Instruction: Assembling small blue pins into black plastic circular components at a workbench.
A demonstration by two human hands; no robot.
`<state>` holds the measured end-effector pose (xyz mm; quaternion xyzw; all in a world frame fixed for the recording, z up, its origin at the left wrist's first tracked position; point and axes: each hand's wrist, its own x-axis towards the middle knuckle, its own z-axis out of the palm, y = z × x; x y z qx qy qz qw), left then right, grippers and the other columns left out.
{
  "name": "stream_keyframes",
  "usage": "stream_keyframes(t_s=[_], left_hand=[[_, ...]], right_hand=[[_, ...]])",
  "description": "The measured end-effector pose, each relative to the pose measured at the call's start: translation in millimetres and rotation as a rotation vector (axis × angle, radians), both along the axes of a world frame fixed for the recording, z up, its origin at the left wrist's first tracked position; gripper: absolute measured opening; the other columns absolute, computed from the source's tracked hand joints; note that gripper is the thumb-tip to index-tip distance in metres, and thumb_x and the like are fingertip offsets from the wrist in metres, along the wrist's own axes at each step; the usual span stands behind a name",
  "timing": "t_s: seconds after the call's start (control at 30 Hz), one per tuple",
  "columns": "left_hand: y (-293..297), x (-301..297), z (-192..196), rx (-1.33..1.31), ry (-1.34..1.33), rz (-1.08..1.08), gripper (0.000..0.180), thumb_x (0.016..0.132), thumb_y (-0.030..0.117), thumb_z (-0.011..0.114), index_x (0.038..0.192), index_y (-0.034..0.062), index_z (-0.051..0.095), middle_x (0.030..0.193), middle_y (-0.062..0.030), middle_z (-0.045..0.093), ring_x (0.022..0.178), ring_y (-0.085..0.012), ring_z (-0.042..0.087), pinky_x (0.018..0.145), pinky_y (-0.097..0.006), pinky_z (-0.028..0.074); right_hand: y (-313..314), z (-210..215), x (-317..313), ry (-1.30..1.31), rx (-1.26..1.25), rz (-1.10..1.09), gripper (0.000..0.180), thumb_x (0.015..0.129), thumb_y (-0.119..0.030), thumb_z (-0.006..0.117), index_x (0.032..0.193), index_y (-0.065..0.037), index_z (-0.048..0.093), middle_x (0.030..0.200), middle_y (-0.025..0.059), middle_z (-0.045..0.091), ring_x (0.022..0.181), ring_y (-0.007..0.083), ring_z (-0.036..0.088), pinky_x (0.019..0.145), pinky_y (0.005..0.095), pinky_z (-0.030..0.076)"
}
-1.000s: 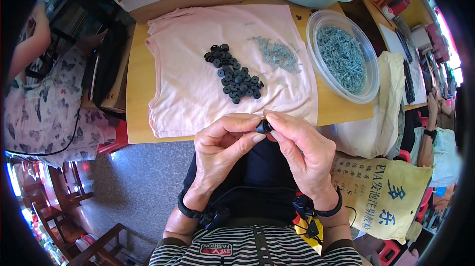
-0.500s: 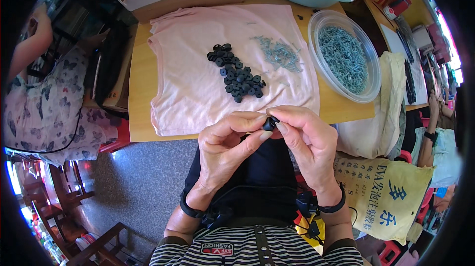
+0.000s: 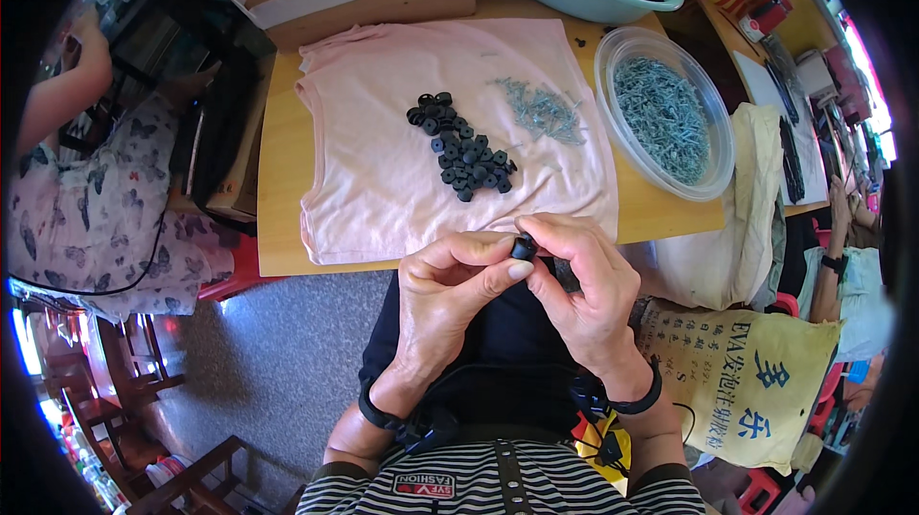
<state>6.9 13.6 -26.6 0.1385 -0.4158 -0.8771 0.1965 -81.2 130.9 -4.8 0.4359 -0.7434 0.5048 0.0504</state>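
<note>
Just off the table's near edge, a small round black plastic part (image 3: 524, 248) is pinched between the thumb and forefinger of my left hand (image 3: 445, 290). My right hand (image 3: 586, 287) closes on the same part from the other side, its forefinger at the top and its thumb partly hidden behind it. Whether a screw is in the part cannot be made out. Beyond my hands, a pile of similar black parts (image 3: 466, 156) lies on a pink cloth (image 3: 364, 151). To the right of the pile, loose silver screws (image 3: 543, 113) are scattered over the cloth.
A clear round tub (image 3: 725, 166) of screws stands on the table (image 3: 684, 218) at right. Behind are a green basin (image 3: 574, 6) of black parts and a cardboard box (image 3: 369, 0). A yellow sack (image 3: 795, 376) lies at lower right. Other people sit at both sides.
My hands have come slightly nearer to me with the black part, and the right fingers have shifted around it. The whole view has moved a little; the piles look the same.
</note>
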Motion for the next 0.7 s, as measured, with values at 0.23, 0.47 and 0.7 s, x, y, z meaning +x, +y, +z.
stream_keyframes(t_s=[0.23, 0.47, 0.7], left_hand=[[10, -1, -1, 0.017, 0.008, 0.052, 0.019, 0.076, -0.010, 0.067, 0.094, -0.0024, 0.065, 0.101, -0.0124, 0.065, 0.093, -0.0153, 0.062, 0.085, -0.029, 0.052], [9, -5, -3, 0.038, 0.010, 0.044, 0.018, 0.077, -0.010, 0.067, 0.093, -0.0023, 0.064, 0.102, -0.0128, 0.064, 0.094, -0.0154, 0.061, 0.086, -0.029, 0.052], [-3, -10, -3, -0.017, 0.018, 0.041, 0.021, 0.078, -0.009, 0.067, 0.097, -0.0024, 0.062, 0.105, -0.0135, 0.063, 0.096, -0.0164, 0.061, 0.089, -0.030, 0.049]], right_hand=[[1, 2, 0, -0.001, -0.013, -0.007, 0.034, 0.068, 0.010, 0.068, 0.100, 0.000, 0.062, 0.098, 0.0150, 0.065, 0.087, 0.0273, 0.065, 0.074, 0.0307, 0.053], [1, 5, -8, -0.005, -0.028, 0.056, 0.030, 0.068, 0.009, 0.069, 0.096, 0.001, 0.062, 0.099, 0.0154, 0.066, 0.088, 0.0270, 0.066, 0.075, 0.0305, 0.053], [-11, 21, -32, -0.029, 0.131, 0.174, 0.027, 0.070, 0.004, 0.069, 0.095, 0.000, 0.063, 0.097, 0.0133, 0.067, 0.085, 0.0260, 0.066, 0.074, 0.0312, 0.053]])
